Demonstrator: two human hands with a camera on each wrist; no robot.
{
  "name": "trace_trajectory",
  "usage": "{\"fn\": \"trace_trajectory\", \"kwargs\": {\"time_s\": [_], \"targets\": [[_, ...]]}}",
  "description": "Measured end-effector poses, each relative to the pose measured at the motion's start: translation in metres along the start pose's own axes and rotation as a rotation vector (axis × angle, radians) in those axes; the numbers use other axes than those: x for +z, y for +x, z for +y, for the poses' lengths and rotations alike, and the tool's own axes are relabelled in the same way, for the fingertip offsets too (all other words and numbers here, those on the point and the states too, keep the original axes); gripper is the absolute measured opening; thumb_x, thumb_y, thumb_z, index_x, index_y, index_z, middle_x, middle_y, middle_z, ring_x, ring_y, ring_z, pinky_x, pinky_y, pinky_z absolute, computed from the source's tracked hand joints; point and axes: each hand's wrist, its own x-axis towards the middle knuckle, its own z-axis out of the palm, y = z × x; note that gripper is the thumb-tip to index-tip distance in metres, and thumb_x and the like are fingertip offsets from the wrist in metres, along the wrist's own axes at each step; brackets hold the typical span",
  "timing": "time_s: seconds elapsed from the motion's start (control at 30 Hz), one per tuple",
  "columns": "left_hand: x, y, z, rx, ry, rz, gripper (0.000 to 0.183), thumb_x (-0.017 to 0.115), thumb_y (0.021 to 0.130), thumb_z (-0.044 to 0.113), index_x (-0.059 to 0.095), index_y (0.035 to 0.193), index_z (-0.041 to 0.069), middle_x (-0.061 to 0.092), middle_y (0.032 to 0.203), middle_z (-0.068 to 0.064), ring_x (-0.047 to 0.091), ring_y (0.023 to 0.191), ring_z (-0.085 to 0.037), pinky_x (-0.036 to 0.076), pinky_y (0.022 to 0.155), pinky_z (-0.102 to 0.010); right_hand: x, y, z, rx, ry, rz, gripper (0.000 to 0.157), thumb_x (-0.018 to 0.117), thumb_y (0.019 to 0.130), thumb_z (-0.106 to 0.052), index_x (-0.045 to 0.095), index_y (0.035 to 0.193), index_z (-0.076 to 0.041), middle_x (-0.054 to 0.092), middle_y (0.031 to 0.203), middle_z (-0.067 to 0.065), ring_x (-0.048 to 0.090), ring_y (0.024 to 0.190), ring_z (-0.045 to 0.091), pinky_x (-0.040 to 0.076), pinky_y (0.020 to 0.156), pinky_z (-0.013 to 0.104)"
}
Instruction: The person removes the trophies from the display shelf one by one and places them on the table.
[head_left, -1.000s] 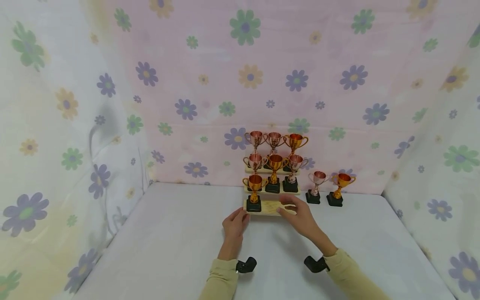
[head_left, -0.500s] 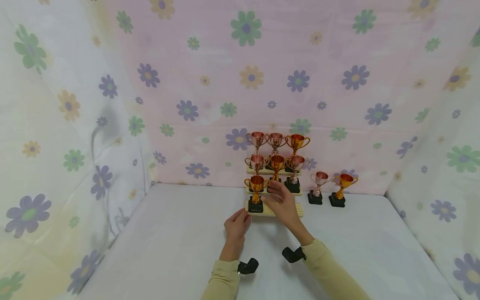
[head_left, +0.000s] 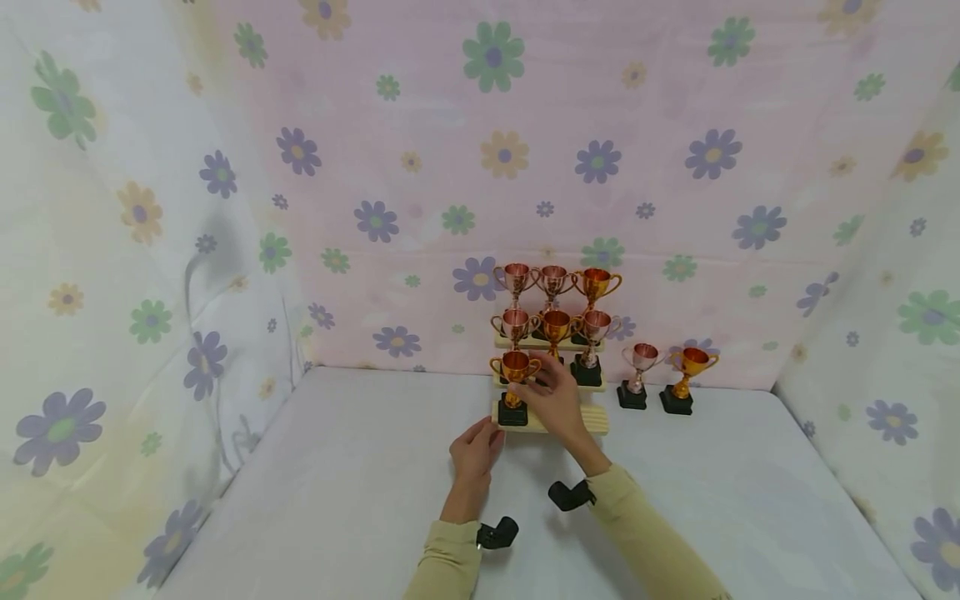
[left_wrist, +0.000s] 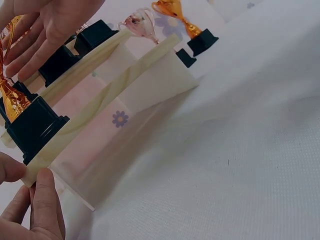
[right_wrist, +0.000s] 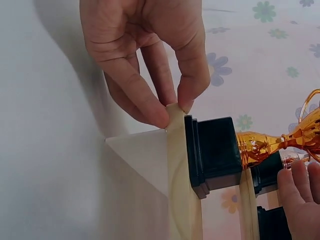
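A tiered wooden display stand (head_left: 596, 421) bears several small trophies on black bases. At the left end of its lowest step, my left hand (head_left: 472, 454) pinches the board between thumb and fingers, seen closely in the left wrist view on the stand's edge (left_wrist: 80, 125). On that step stands a gold trophy cup (head_left: 513, 368), upright beside that hand. My right hand (head_left: 557, 404) is just right of the cup's stem, thumb in front, fingers extended. In the right wrist view its fingers (right_wrist: 300, 182) look straight, not curled round the cup; contact is unclear.
To the stand's right, a pink trophy (head_left: 641, 360) and another gold trophy (head_left: 688, 363) stand on the white table (head_left: 360, 475). Pink and gold trophies fill the upper steps, including a pink one (head_left: 596, 325). A floral cloth (head_left: 420, 275) hangs behind.
My right hand has moved left along the lowest step, from its right part to the gold trophy cup. The left hand keeps its grip on the stand's end.
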Motion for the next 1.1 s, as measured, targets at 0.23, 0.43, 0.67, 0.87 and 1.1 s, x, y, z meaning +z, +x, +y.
{"fn": "trace_trajectory", "kwargs": {"time_s": [0.23, 0.43, 0.67, 0.87, 1.1], "targets": [[0.000, 0.000, 0.000, -0.008, -0.002, 0.000, 0.035, 0.064, 0.098, 0.007, 0.063, 0.128, -0.010, 0.064, 0.124, -0.024, 0.068, 0.097, -0.017, 0.061, 0.092, -0.031, 0.002, 0.006, -0.001, -0.033, -0.011, -0.026, 0.056, 0.081, 0.085, 0.000, 0.059, 0.136, -0.006, 0.059, 0.137, 0.015, 0.061, 0.124, 0.034, 0.055, 0.102, 0.046], [0.000, 0.000, -0.001, -0.009, -0.002, -0.002, 0.034, 0.064, 0.097, 0.007, 0.064, 0.127, -0.010, 0.064, 0.124, -0.024, 0.068, 0.098, -0.018, 0.060, 0.093, -0.032, 0.003, 0.009, -0.003, -0.034, -0.018, -0.047, 0.054, 0.080, 0.085, 0.001, 0.060, 0.134, -0.005, 0.061, 0.135, 0.017, 0.062, 0.123, 0.033, 0.056, 0.101, 0.044], [0.000, 0.000, 0.001, -0.003, 0.007, 0.004, 0.034, 0.065, 0.097, 0.007, 0.064, 0.127, -0.009, 0.064, 0.123, -0.024, 0.068, 0.097, -0.017, 0.061, 0.091, -0.030, 0.002, 0.011, -0.004, -0.055, -0.056, -0.069, 0.051, 0.080, 0.084, 0.001, 0.061, 0.131, -0.004, 0.063, 0.131, 0.017, 0.064, 0.119, 0.033, 0.058, 0.097, 0.041], [0.000, 0.002, -0.001, -0.009, -0.014, 0.006, 0.035, 0.065, 0.097, 0.006, 0.063, 0.127, -0.010, 0.064, 0.121, -0.023, 0.068, 0.095, -0.017, 0.061, 0.090, -0.030, 0.001, 0.013, -0.003, -0.101, -0.053, -0.091, 0.050, 0.083, 0.083, -0.001, 0.062, 0.128, -0.003, 0.064, 0.128, 0.016, 0.065, 0.111, 0.032, 0.062, 0.089, 0.032], [0.001, 0.003, 0.000, -0.014, -0.009, 0.009, 0.035, 0.064, 0.098, 0.007, 0.062, 0.129, -0.010, 0.064, 0.125, -0.026, 0.068, 0.099, -0.019, 0.060, 0.093, -0.032, 0.002, 0.011, -0.014, -0.134, -0.048, -0.121, 0.052, 0.077, 0.082, 0.012, 0.058, 0.130, 0.008, 0.060, 0.129, 0.026, 0.063, 0.112, 0.039, 0.061, 0.089, 0.033]]}}
